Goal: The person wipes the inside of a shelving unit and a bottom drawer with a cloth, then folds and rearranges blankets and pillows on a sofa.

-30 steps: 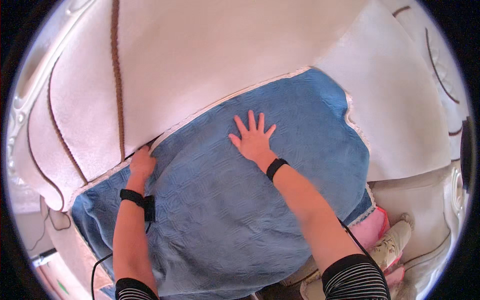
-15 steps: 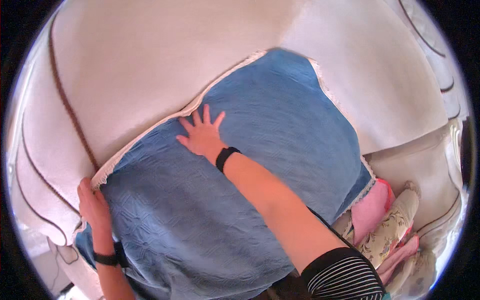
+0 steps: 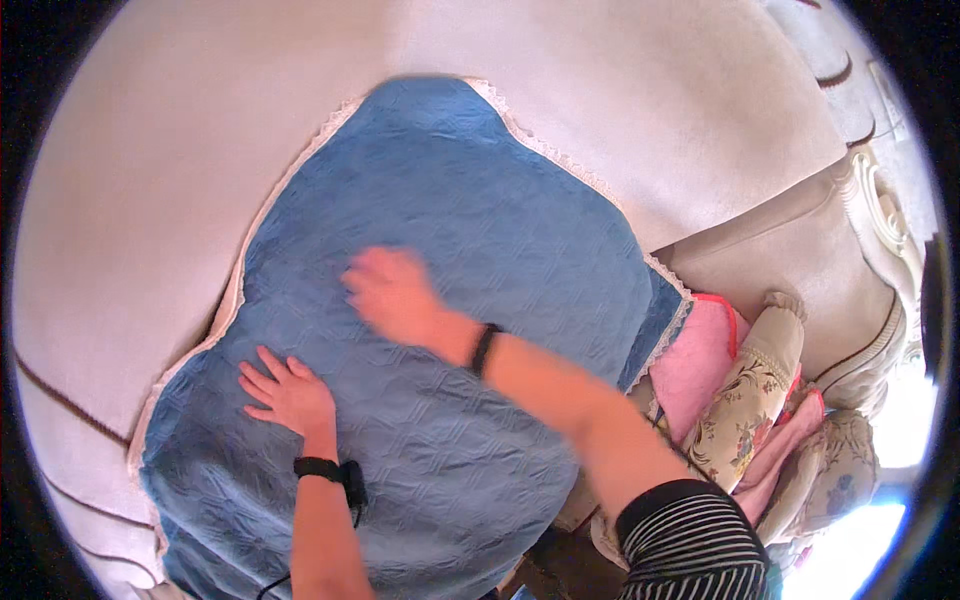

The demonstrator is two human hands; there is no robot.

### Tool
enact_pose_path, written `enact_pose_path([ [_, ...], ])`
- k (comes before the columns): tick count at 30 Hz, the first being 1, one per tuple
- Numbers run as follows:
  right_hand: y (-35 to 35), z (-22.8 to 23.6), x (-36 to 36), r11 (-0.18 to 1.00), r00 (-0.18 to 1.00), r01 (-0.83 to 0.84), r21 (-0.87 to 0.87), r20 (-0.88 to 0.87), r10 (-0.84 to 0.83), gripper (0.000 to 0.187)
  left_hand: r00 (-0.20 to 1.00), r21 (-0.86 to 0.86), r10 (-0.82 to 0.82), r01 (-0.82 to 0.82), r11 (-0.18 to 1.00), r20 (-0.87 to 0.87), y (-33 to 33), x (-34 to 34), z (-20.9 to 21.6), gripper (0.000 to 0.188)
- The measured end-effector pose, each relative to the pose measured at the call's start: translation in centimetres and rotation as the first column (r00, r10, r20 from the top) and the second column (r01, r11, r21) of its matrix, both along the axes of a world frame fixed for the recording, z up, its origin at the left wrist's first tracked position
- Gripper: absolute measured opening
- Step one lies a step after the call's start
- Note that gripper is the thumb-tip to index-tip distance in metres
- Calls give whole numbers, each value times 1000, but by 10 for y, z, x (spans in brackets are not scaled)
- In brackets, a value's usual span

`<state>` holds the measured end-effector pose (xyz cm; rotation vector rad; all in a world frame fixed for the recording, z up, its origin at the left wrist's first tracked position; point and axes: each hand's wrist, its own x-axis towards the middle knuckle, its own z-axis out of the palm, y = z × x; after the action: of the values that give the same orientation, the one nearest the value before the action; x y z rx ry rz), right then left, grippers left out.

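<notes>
A blue quilted sofa cover (image 3: 480, 200) with a cream lace edge lies over the seat of a cream upholstered sofa (image 3: 200, 130). My left hand (image 3: 292, 397) lies flat on the cover near its left edge, fingers spread, holding nothing. Farther forward and to the right, my right hand (image 3: 395, 295) is over the middle of the cover. Motion smears its fingers, so their shape and any contact with the cloth are unclear. Both wrists wear black bands, the left one with a small dark box.
At the right, a flowered bolster pillow (image 3: 745, 395) lies by pink cloth (image 3: 695, 355) with a red edge. Another flowered cushion (image 3: 850, 460) is beyond it. A carved pale sofa arm (image 3: 880, 220) rises at the far right.
My left hand has left the cover's lace edge and now lies on the cloth with fingers spread. My right hand has drawn back from near the edge. The view has shifted right.
</notes>
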<state>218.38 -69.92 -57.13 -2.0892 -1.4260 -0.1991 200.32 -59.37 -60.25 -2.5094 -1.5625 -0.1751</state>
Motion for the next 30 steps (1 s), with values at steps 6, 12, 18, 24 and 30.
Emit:
enact_pose_path([
  [6,-337,-17,132,407,509,850,-335,321,-798,30,1000,47,-23,24,999,-6,-19,20,-13,47],
  [12,-404,-36,153,558,620,758,-339,103,-778,30,998,205,-60,63,977,-22,-6,9,-23,48],
  [18,-449,-57,180,412,446,855,-315,40,-894,26,995,186,36,-18,982,-92,-6,10,-24,49],
  [24,-467,-50,205,245,593,632,-735,255,-764,16,996,120,14,-3,993,-93,-4,9,-13,47],
  [30,-499,-33,221,73,461,728,-681,408,-788,21,999,21,-18,18,1000,-32,-16,27,-15,48],
])
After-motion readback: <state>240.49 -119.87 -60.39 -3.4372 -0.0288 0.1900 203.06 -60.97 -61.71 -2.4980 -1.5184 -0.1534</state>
